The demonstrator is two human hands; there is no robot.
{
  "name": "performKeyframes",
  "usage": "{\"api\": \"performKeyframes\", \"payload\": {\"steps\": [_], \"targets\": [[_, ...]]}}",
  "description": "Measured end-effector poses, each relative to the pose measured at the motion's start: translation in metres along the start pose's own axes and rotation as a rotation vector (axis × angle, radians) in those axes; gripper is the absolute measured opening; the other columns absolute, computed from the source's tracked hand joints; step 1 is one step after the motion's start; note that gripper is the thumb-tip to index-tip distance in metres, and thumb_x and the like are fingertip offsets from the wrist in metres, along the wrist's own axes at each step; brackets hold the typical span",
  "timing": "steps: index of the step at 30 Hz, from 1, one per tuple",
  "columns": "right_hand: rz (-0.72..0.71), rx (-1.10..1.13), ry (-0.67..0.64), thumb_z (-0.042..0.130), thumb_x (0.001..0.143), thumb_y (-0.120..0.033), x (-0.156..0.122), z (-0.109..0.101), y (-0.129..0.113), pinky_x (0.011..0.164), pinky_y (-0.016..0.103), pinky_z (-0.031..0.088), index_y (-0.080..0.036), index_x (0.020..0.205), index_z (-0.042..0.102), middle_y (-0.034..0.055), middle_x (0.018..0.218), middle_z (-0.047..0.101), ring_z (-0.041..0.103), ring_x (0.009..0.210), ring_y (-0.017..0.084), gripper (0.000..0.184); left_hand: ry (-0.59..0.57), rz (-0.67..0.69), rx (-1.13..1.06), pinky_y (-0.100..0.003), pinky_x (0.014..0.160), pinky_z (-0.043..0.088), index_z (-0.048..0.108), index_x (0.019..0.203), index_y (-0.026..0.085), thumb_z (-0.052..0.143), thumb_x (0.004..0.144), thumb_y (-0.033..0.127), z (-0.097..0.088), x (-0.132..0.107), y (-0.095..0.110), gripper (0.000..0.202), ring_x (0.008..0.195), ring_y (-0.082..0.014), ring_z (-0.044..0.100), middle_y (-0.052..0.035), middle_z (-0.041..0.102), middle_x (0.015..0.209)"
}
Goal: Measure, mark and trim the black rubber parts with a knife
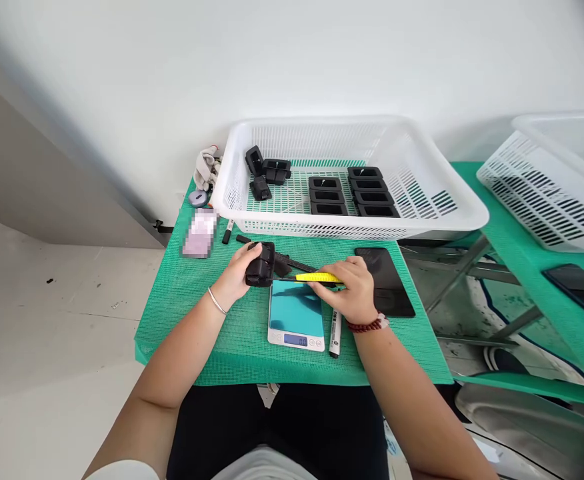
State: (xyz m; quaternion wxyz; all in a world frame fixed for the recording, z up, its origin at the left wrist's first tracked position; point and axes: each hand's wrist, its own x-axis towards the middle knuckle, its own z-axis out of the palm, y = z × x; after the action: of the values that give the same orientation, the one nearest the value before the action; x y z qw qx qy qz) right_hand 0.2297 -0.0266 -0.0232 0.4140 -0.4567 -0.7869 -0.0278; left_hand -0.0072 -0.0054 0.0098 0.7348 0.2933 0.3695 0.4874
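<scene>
My left hand is closed round a black moulded plastic part, held over the back left of a small digital scale. In my right hand is a tool with a yellow handle. Its thin dark tip points left and reaches the part's lower edge; whether it touches cannot be made out. The scale has a shiny blue-green plate and a lit display. Behind the hands lie dark strip-like items, partly hidden. A white marker rests beside the scale.
A white plastic basket with several black parts stands at the back. A dark flat tablet-like object lies to the right. Gloves, a blurred pinkish item and another marker are at the left. Another basket stands on the right-hand table.
</scene>
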Motion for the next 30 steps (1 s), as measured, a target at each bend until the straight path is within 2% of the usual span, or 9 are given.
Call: {"api": "performKeyframes", "payload": {"steps": [2, 7, 9, 13, 15, 21, 25, 27, 30], "targets": [[0.029, -0.033, 0.019, 0.068, 0.076, -0.046, 0.0, 0.003, 0.002, 0.07, 0.037, 0.042, -0.021, 0.075, 0.064, 0.0009, 0.063, 0.068, 0.059, 0.056, 0.016, 0.026, -0.002, -0.008, 0.003, -0.02, 0.05, 0.04, 0.063, 0.08, 0.016, 0.075, 0.07, 0.04, 0.0, -0.001, 0.0, 0.029, 0.057, -0.0081, 0.055, 0.0013, 0.059, 0.07], [0.204, -0.159, 0.144, 0.068, 0.077, -0.044, -0.002, 0.005, 0.009, 0.072, 0.039, 0.043, -0.022, 0.074, 0.064, 0.0024, 0.066, 0.069, 0.059, 0.059, 0.018, 0.023, -0.036, -0.051, -0.015, -0.02, 0.048, 0.038, 0.062, 0.077, 0.016, 0.079, 0.065, 0.041, 0.0, -0.002, 0.0, 0.033, 0.055, -0.0085, 0.054, 0.0018, 0.057, 0.065], [0.187, -0.118, 0.147, 0.066, 0.077, -0.044, -0.002, 0.003, 0.008, 0.071, 0.038, 0.043, -0.022, 0.074, 0.063, 0.0019, 0.064, 0.068, 0.058, 0.058, 0.018, 0.023, -0.037, -0.045, -0.017, -0.02, 0.048, 0.038, 0.062, 0.078, 0.015, 0.079, 0.066, 0.041, -0.001, -0.002, 0.0, 0.033, 0.056, -0.0083, 0.054, 0.0017, 0.057, 0.066], [0.077, -0.006, 0.06, 0.067, 0.076, -0.046, -0.002, 0.002, 0.004, 0.07, 0.037, 0.044, -0.021, 0.074, 0.064, 0.0011, 0.064, 0.068, 0.056, 0.056, 0.016, 0.025, -0.05, -0.006, -0.005, -0.02, 0.051, 0.04, 0.063, 0.082, 0.016, 0.078, 0.068, 0.041, -0.002, -0.001, 0.0, 0.032, 0.059, -0.0083, 0.055, 0.0015, 0.058, 0.07], [0.105, -0.034, 0.071, 0.067, 0.076, -0.046, -0.002, 0.004, 0.005, 0.069, 0.037, 0.044, -0.021, 0.075, 0.065, 0.0018, 0.065, 0.068, 0.057, 0.058, 0.017, 0.025, -0.088, -0.002, 0.016, -0.02, 0.052, 0.041, 0.062, 0.084, 0.017, 0.078, 0.067, 0.041, -0.004, -0.001, 0.0, 0.033, 0.06, -0.0089, 0.056, 0.0014, 0.059, 0.071], [0.311, -0.111, 0.176, 0.066, 0.077, -0.046, -0.005, 0.007, 0.015, 0.061, 0.036, 0.044, -0.021, 0.075, 0.067, 0.0034, 0.063, 0.065, 0.054, 0.062, 0.02, 0.025, -0.256, -0.093, 0.123, -0.021, 0.055, 0.042, 0.062, 0.09, 0.015, 0.083, 0.06, 0.035, -0.005, -0.005, 0.002, 0.042, 0.065, -0.0115, 0.058, -0.0021, 0.062, 0.077], [0.337, -0.064, 0.176, 0.065, 0.077, -0.044, -0.008, 0.005, 0.016, 0.059, 0.035, 0.046, -0.022, 0.076, 0.067, 0.0041, 0.066, 0.065, 0.053, 0.066, 0.02, 0.022, -0.355, -0.134, 0.141, -0.028, 0.061, 0.05, 0.058, 0.094, 0.017, 0.082, 0.06, 0.032, -0.002, -0.008, 0.005, 0.044, 0.077, -0.0205, 0.065, -0.0088, 0.065, 0.093], [0.304, -0.058, 0.166, 0.065, 0.077, -0.042, -0.008, 0.004, 0.015, 0.06, 0.035, 0.046, -0.021, 0.076, 0.067, 0.0041, 0.066, 0.065, 0.052, 0.065, 0.019, 0.021, -0.345, -0.114, 0.133, -0.033, 0.061, 0.052, 0.056, 0.094, 0.018, 0.081, 0.061, 0.033, -0.002, -0.008, 0.006, 0.044, 0.076, -0.0236, 0.067, -0.0096, 0.065, 0.095], [0.254, -0.051, 0.159, 0.066, 0.076, -0.041, -0.007, 0.004, 0.014, 0.061, 0.035, 0.047, -0.021, 0.076, 0.066, 0.0038, 0.065, 0.065, 0.052, 0.065, 0.019, 0.02, -0.294, -0.044, 0.119, -0.036, 0.061, 0.054, 0.054, 0.095, 0.02, 0.083, 0.059, 0.035, -0.004, -0.006, 0.006, 0.048, 0.068, -0.0233, 0.068, -0.0064, 0.066, 0.087]]}}
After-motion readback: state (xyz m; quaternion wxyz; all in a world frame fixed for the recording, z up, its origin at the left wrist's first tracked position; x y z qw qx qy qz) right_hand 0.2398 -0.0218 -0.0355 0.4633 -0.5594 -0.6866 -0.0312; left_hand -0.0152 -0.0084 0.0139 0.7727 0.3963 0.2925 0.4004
